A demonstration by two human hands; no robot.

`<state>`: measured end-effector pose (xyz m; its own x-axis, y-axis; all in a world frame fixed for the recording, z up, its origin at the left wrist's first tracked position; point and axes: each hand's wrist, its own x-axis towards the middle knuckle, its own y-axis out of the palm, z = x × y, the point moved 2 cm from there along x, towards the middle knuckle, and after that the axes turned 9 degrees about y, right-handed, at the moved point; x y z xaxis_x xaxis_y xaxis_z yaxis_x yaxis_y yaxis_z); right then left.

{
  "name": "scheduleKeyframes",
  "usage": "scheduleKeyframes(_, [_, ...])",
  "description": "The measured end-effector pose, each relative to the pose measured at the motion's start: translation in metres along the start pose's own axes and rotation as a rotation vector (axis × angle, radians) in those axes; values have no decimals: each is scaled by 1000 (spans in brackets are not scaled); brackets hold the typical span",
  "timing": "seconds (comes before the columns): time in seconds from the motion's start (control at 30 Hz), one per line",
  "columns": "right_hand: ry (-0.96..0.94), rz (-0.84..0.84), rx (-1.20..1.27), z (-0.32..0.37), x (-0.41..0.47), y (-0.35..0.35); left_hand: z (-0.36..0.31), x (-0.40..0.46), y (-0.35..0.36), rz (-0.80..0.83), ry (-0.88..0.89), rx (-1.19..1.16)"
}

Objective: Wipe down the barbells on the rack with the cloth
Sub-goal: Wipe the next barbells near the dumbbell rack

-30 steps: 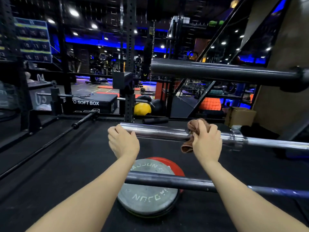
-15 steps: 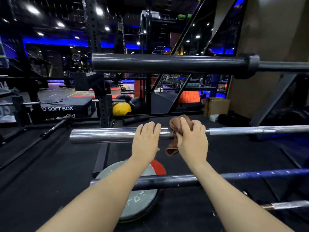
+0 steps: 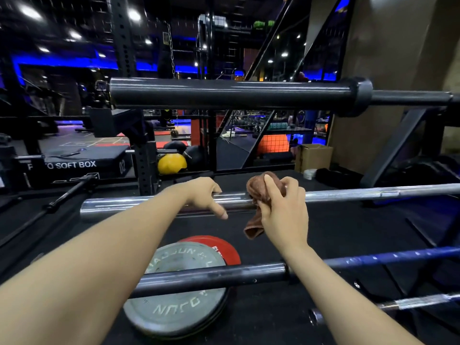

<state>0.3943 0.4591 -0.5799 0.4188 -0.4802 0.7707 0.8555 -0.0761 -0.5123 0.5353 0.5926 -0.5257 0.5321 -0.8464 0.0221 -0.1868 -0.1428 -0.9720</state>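
Nearest, a dark bar [image 3: 211, 278] crosses above two stacked plates, grey [image 3: 174, 307] over red [image 3: 224, 247], on the black floor. Beyond it lies the chrome bar [image 3: 139, 204]. The left hand [image 3: 204, 195] rests on its sleeve, fingers curled over the top and thumb hanging free. Just beside it, the right hand [image 3: 281, 210] grips the brown cloth [image 3: 258, 195] bunched against the same bar, one end dangling below. Farther and higher, a thick black bar [image 3: 229, 93] spans the rack.
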Motion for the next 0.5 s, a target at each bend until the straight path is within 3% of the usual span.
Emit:
scheduleKeyframes(0.1, [8, 0, -95, 10, 3, 8, 1, -9, 8, -88, 35, 194])
scheduleKeyframes(0.2, [19, -7, -135, 18, 5, 12, 5, -34, 13, -407, 120, 383])
scheduleKeyframes(0.3, [106, 22, -106, 28, 7, 16, 33, -64, 14, -680, 27, 274])
scheduleKeyframes(0.37, [156, 74, -53, 48, 3, 21, 46, -80, 19, -737, -86, 204])
scheduleKeyframes(0.5, [-13, 171, -5, 89, -6, 30, 47, -95, 27, -799, -124, 196])
